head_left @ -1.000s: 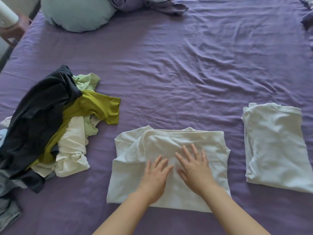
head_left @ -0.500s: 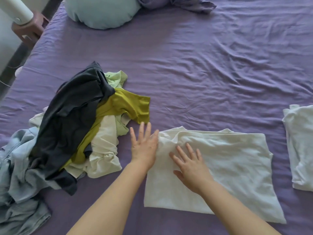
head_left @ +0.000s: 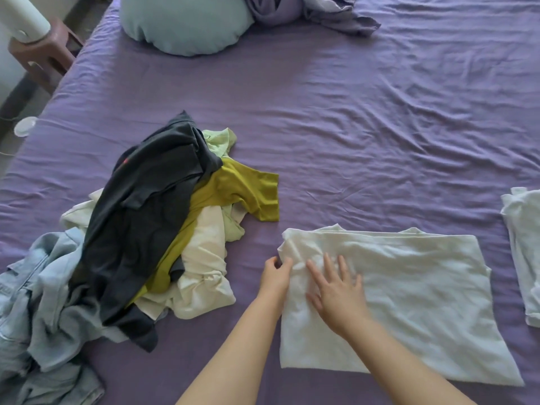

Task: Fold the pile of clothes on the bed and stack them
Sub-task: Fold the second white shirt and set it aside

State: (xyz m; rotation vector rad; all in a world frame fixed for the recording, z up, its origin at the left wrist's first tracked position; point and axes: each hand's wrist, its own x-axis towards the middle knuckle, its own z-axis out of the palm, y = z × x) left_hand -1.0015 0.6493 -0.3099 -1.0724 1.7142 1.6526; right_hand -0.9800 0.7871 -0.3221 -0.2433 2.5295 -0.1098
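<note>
A half-folded white shirt (head_left: 409,293) lies flat on the purple bed sheet (head_left: 350,127). My left hand (head_left: 276,276) pinches the shirt's left edge, fingers curled around the fabric. My right hand (head_left: 336,290) lies flat on the shirt just right of that edge, fingers spread. To the left sits the unfolded pile (head_left: 152,229): a dark grey garment on top, an olive-yellow top, cream and pale green pieces, and light blue denim (head_left: 35,302) at the far left. A folded white garment (head_left: 523,252) lies at the right edge, partly cut off.
A pale blue pillow (head_left: 187,21) and a bunched purple cover (head_left: 309,10) lie at the head of the bed. A brown stool (head_left: 43,54) with a white object on it stands off the bed's left side, beside the floor.
My view has swung left, so the shirt now sits further right. My left hand went from flat on the shirt to gripping its left edge; my right hand moved left with it.
</note>
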